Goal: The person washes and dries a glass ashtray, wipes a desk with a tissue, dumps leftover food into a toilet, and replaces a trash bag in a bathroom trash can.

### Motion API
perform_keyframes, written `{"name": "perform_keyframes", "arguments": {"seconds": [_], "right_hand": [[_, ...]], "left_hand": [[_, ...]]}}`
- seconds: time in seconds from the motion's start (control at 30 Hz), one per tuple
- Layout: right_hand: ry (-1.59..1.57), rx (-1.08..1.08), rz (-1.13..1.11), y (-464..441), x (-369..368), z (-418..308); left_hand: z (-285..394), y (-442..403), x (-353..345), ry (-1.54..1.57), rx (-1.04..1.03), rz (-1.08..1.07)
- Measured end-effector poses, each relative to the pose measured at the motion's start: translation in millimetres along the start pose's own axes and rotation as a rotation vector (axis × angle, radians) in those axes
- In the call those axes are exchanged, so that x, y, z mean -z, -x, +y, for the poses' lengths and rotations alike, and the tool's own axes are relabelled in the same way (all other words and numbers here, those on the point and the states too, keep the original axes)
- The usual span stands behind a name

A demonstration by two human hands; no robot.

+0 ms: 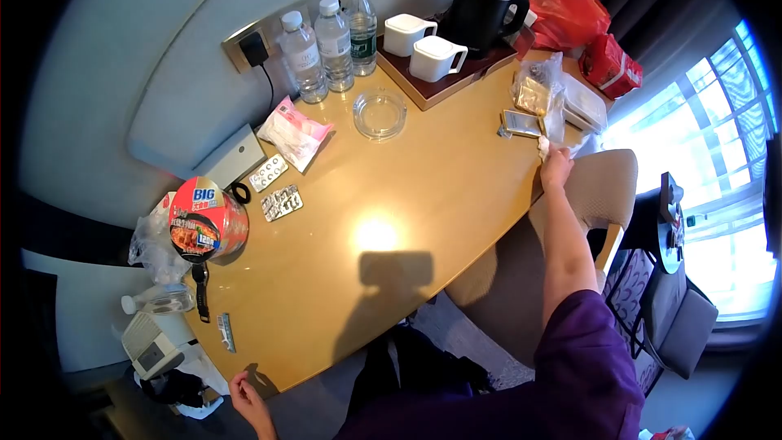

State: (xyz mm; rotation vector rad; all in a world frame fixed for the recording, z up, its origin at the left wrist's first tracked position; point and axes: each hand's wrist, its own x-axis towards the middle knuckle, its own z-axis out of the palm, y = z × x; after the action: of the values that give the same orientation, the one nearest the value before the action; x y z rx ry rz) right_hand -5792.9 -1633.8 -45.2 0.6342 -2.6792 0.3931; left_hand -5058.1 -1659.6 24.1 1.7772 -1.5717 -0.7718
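Observation:
My right hand (556, 168) reaches to the table's right end, its fingers closed on a crumpled white tissue (544, 147) against the tabletop. Just beyond it lie a small flat packet (521, 124), a clear plastic bag (554, 106) with something gold-coloured inside, and a pale lidded box (584, 103). My left hand (244, 396) hangs by the table's near left corner, fingers loosely bent and holding nothing visible. The closest thing to it on the table is a small tube or sachet (226, 332).
A tray (428, 98) bears two white cups (438, 59) and a black kettle (481, 15). Several water bottles (334, 45), a glass ashtray (380, 114), a pink packet (295, 132), blister packs (282, 203), an instant noodle tub (208, 220) and a watch (201, 292) stand around. A chair (599, 187) adjoins the right edge.

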Motion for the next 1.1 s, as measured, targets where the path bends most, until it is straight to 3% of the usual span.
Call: {"name": "perform_keyframes", "arguments": {"seconds": [0.17,0.37,0.43,0.5,0.53,0.6,0.63,0.67,0.77,0.83,0.87,0.93,1.0,1.07,1.1], "right_hand": [[0.037,0.145,0.004,40.8,1.6,-39.6],[-0.298,0.503,-0.137,193.6,58.9,-166.0],[-0.616,0.687,-0.215,253.4,79.5,-202.9],[-0.753,0.799,-0.478,277.6,99.4,-223.4],[-0.987,0.905,-0.381,260.5,97.0,-225.8],[-1.067,0.188,-0.699,227.1,75.6,-242.9],[-0.995,0.364,-0.416,202.2,62.0,-248.7],[-0.885,0.561,-0.335,172.0,65.2,-263.9],[-0.811,0.696,-0.286,143.7,22.8,-304.0],[-0.67,0.674,-0.225,160.8,21.5,-320.8],[-0.661,0.782,-0.193,184.4,23.6,-321.2],[-0.666,0.934,-0.254,257.8,52.7,-317.2],[-0.863,1.001,-0.315,337.1,79.6,-306.0],[-0.864,1.211,-0.798,396.7,118.1,-295.3],[-0.99,1.346,-0.515,416.1,136.9,-282.9]], "left_hand": [[4.3,-6.7,-20.2,0.033,-0.022,-0.057],[29.9,-12.7,-55.2,0.1,-0.069,-0.068],[30.5,-12.0,-51.4,0.052,-0.048,-0.069],[43.0,-7.8,-41.2,0.015,-0.074,-0.041],[43.0,-6.0,-34.4,0.001,-0.078,-0.02],[35.8,2.0,-19.2,-0.012,-0.043,0.028],[29.1,10.8,-11.0,-0.013,-0.003,0.048],[23.6,17.7,-5.0,-0.01,0.032,0.066],[13.8,39.8,7.5,-0.015,0.153,0.138],[6.8,52.4,10.9,0.002,0.092,0.217],[1.7,56.8,14.1,0.006,0.058,0.25],[-16.1,63.3,17.8,0.013,0.048,0.273],[-17.0,64.6,18.4,0.001,0.028,0.297],[-10.4,54.3,19.2,-0.054,0.016,0.295],[-13.3,45.6,17.8,-0.053,0.019,0.308]]}}
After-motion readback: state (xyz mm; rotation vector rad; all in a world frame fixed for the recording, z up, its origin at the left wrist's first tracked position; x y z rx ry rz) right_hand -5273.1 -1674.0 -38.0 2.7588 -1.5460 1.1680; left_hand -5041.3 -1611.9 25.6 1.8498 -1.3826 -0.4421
